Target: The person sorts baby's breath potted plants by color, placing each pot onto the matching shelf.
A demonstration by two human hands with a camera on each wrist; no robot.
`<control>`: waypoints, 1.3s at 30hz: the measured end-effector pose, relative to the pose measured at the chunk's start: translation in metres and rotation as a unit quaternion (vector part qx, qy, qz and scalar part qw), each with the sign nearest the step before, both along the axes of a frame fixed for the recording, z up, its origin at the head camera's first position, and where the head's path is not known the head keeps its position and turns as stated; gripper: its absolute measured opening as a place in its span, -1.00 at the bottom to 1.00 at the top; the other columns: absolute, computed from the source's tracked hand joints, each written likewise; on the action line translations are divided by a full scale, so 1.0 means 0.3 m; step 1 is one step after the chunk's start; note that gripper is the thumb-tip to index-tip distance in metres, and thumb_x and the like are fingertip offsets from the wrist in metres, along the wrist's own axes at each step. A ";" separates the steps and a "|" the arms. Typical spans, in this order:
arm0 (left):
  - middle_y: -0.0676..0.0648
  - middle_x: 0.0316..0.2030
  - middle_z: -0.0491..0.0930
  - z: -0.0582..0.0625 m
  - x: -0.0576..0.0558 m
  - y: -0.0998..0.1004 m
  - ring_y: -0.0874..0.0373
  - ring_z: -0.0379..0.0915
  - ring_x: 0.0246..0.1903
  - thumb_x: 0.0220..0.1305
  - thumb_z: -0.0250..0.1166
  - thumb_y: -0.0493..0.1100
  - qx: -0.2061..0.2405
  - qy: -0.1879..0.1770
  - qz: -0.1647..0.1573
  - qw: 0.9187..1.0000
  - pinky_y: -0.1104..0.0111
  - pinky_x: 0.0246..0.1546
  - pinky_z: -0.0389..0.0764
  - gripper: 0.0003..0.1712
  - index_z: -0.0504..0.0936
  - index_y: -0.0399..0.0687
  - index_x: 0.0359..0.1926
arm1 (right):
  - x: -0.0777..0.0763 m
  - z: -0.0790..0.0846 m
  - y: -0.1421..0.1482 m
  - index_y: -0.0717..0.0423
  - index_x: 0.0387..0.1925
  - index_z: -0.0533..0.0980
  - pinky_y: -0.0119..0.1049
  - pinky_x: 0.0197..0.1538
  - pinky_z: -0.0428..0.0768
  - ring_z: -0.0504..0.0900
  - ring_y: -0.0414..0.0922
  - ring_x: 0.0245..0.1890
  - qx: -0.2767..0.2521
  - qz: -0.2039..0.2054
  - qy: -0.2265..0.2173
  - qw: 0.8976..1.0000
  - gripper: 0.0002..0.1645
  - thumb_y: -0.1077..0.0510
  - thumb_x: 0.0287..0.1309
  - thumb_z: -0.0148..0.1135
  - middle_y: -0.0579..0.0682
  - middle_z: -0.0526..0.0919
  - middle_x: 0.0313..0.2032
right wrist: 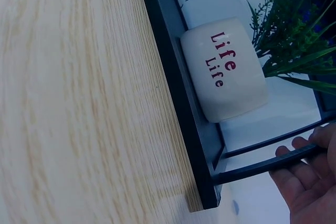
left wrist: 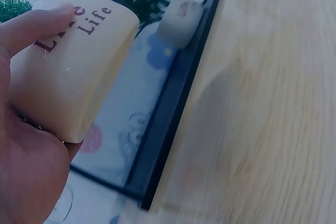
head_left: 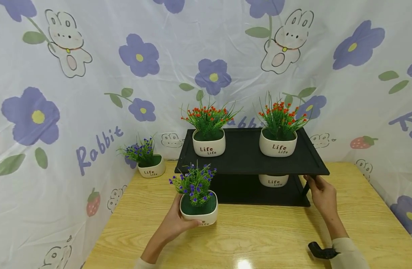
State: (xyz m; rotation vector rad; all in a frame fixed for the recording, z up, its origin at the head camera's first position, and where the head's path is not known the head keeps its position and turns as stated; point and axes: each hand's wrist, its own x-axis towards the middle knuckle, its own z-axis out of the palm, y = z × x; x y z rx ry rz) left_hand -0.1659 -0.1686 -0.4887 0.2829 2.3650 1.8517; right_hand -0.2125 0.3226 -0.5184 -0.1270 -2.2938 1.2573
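Red-flowered pots (head_left: pixel 278 147) atop black shelf (head_left: pixel 243 149)

Cream pot (head_left: pixel 211 218) with purple-blue flowers (head_left: pixel 196 186), 2 orange-red-flowered plants (head_left: pixel 209 123), black shelf (head_left: pixel 242 153), purple-flower-patterned white cloth (head_left: pixel 182 41)

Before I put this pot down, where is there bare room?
Upper shelf: between the left red plant and right red plant. Lower shelf: left of its white pot. Table: in front of the shelves, between your left hand and right sleeve. It's crowded at the lower shelf's right end, where white pot, leg and right hand sit close together.
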 end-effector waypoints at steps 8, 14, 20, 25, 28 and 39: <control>-0.16 0.45 0.39 -0.020 -0.017 0.116 -0.12 0.39 0.45 -0.05 0.77 -0.14 -0.011 0.003 -0.066 0.998 0.49 0.29 0.50 0.25 0.18 -0.01 0.56 | 0.002 0.002 -0.003 0.36 0.28 0.60 -0.90 -0.03 0.36 0.41 -0.88 -0.13 -0.003 0.002 0.002 1.000 -0.55 0.12 0.65 0.08 0.37 0.74 0.09; -0.10 0.48 0.40 -0.038 -0.034 0.188 -0.06 0.45 0.41 -0.02 0.77 -0.06 -0.024 0.018 -0.115 0.993 0.25 0.34 0.56 0.32 0.15 0.08 0.64 | -0.001 -0.006 0.000 0.37 0.29 0.60 -0.89 -0.01 0.38 0.42 -0.87 -0.12 -0.007 0.004 0.005 1.000 -0.55 0.14 0.65 0.07 0.39 0.73 0.09; -0.02 0.45 0.45 -0.058 -0.048 0.259 0.02 0.49 0.37 -0.05 0.78 -0.02 -0.033 0.023 -0.139 0.990 0.30 0.32 0.56 0.30 0.20 0.16 0.63 | 0.000 -0.004 0.000 0.37 0.28 0.60 -0.89 -0.02 0.38 0.42 -0.87 -0.12 -0.010 0.003 0.004 1.000 -0.56 0.14 0.65 0.08 0.39 0.73 0.09; 0.05 0.42 0.47 -0.072 -0.060 0.307 0.10 0.51 0.35 -0.06 0.78 0.03 -0.049 0.025 -0.144 0.988 0.32 0.30 0.57 0.28 0.22 0.16 0.62 | -0.004 -0.003 0.000 0.38 0.27 0.60 -0.88 -0.02 0.39 0.44 -0.86 -0.12 -0.014 0.005 0.007 1.000 -0.56 0.15 0.64 0.10 0.40 0.73 0.09; 0.04 0.39 0.49 -0.083 -0.072 0.329 0.11 0.54 0.32 -0.04 0.77 0.03 -0.052 0.032 -0.151 0.987 0.32 0.26 0.61 0.24 0.25 0.17 0.60 | -0.004 -0.002 0.000 0.37 0.29 0.59 -0.88 -0.01 0.38 0.44 -0.85 -0.12 -0.012 0.005 0.001 1.000 -0.55 0.14 0.65 0.08 0.39 0.72 0.10; 0.05 0.38 0.51 -0.146 -0.137 0.380 0.12 0.53 0.31 -0.04 0.75 0.07 -0.069 0.035 -0.135 0.988 0.24 0.29 0.60 0.26 0.23 0.25 0.61 | 0.000 0.004 -0.002 0.36 0.29 0.60 -0.88 -0.01 0.40 0.45 -0.84 -0.11 -0.017 0.008 0.008 1.000 -0.56 0.14 0.64 0.09 0.39 0.72 0.10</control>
